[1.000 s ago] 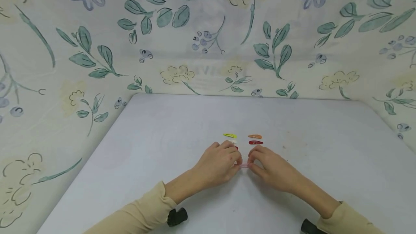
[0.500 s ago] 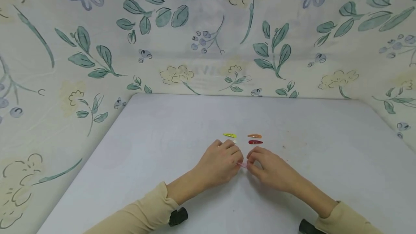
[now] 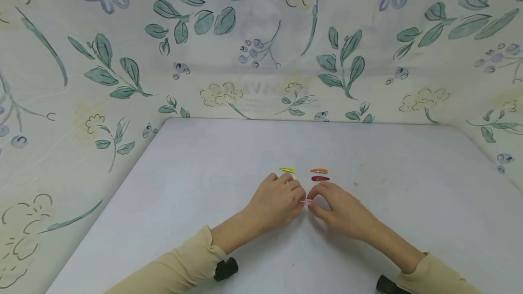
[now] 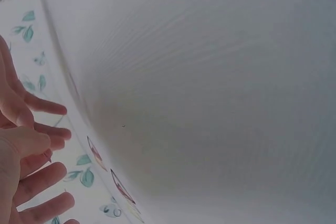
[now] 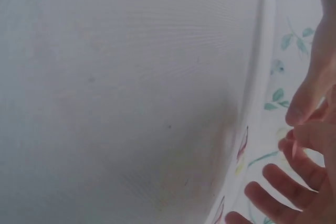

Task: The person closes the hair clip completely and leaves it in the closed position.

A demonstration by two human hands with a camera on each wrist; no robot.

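A small pink hair clip (image 3: 306,202) spans the gap between my two hands in the head view. My left hand (image 3: 274,204) pinches its left end with thumb and fingers. At the other end, the thumb and forefinger of my right hand (image 3: 340,210) pinch it, the two forming a ring. In the left wrist view the thumb of my left hand (image 4: 29,174) bends in while other fingers spread out. The right wrist view has my right hand (image 5: 294,187) with its lower fingers spread, fingertips meeting those of the left. Most of the clip is hidden by fingers.
Beyond the hands, a yellow hair clip (image 3: 288,170) lies at left, with an orange hair clip (image 3: 319,171) and a dark red hair clip (image 3: 320,178) at right. The white table (image 3: 220,149) ends at a floral cloth (image 3: 261,26) behind and beside it.
Both hands have shifted slightly away from the person with the pink hair clip. The left hand now hides a white clip and a red clip that showed beside it earlier.
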